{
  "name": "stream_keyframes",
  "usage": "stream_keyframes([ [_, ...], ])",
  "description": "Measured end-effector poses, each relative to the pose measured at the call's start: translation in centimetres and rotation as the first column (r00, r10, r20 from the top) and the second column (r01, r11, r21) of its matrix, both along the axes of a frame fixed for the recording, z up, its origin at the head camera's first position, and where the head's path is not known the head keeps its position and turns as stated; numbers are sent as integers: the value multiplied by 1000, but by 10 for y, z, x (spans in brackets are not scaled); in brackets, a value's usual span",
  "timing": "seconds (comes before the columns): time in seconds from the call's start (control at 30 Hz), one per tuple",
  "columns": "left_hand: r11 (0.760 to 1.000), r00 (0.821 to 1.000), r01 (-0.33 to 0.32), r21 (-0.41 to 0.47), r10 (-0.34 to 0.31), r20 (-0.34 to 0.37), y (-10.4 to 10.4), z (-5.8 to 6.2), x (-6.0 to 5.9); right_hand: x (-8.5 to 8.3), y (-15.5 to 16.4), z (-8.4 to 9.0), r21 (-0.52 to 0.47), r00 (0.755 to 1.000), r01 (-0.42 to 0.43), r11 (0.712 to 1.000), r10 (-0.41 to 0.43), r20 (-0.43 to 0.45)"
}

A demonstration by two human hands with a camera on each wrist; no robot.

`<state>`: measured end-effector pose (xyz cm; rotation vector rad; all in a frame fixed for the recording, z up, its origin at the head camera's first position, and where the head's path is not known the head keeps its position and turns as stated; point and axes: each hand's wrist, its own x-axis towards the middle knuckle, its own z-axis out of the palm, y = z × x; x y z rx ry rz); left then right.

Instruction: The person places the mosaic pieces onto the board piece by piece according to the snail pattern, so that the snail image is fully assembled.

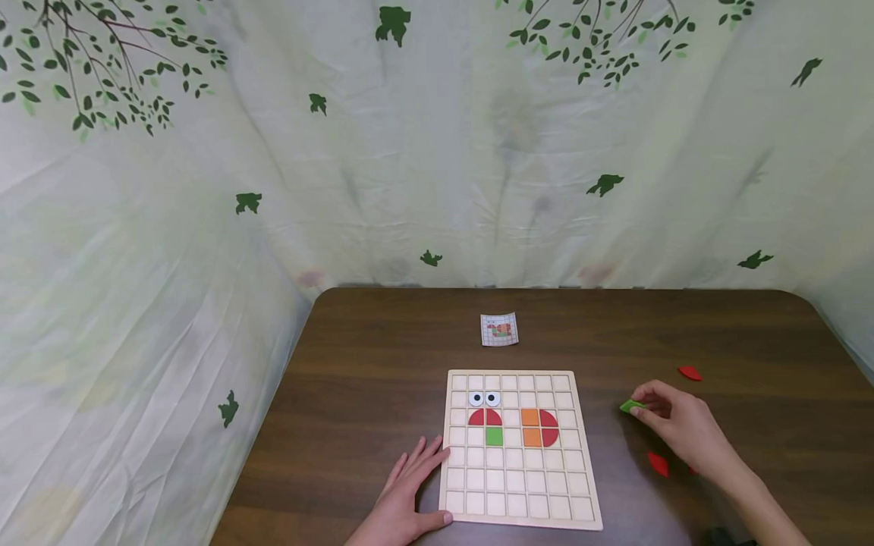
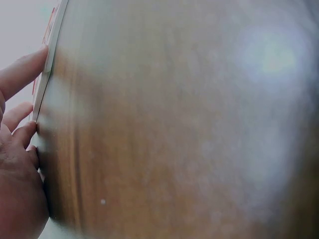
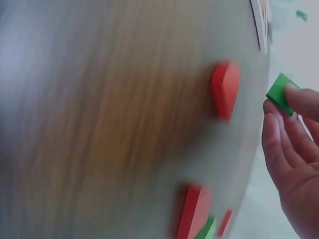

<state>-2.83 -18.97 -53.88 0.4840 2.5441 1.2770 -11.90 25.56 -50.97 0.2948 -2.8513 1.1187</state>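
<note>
The person's right grip (image 1: 683, 425) is nearly closed, thumb and fingertips pinching a green block (image 1: 631, 407), which appears to be held clear of the table (image 1: 369, 364). The left grip (image 1: 413, 497) has its fingers extended against the left edge of the board (image 1: 526, 522), thumb at the near corner, holding nothing but seemingly steadying it. The step in hand looks like bringing this block over to the board, which lies to the left of the right grip and already bears two eyes (image 1: 484, 398), red curved pieces (image 1: 485, 417), orange squares (image 1: 531, 427) and one green square (image 1: 494, 436). The next move seems to call for going leftward from where the right grip is, turning the block flat and lining its edges up with a vacant cell; which cell cannot be told, since the print on the card (image 1: 499, 330), beyond the board from the left grip, is too small. One loose red piece (image 1: 690, 373) lies just beyond the right grip, another (image 1: 658, 464) on its near side, both best left unbrushed.
</note>
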Motion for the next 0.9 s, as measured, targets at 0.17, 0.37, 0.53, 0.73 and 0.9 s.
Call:
stream_keyframes([
  [0.17,1000,1000,-4,11,4,13,0,1,0,1,-24,1,-62,999,-37,997,39,19],
  [0.37,1000,1000,-8,11,8,22,1,1,0,4,-47,2,-102,995,-73,992,79,57],
  [0.53,1000,999,-14,-1,14,41,1,0,-1,7,-63,2,-136,991,-104,985,114,72],
  [0.73,1000,999,-16,-11,16,29,1,0,-1,9,-83,2,-195,979,-162,967,182,92],
  [0.9,1000,1000,-16,-15,16,13,1,0,0,13,-102,2,-261,955,-238,936,274,111],
])
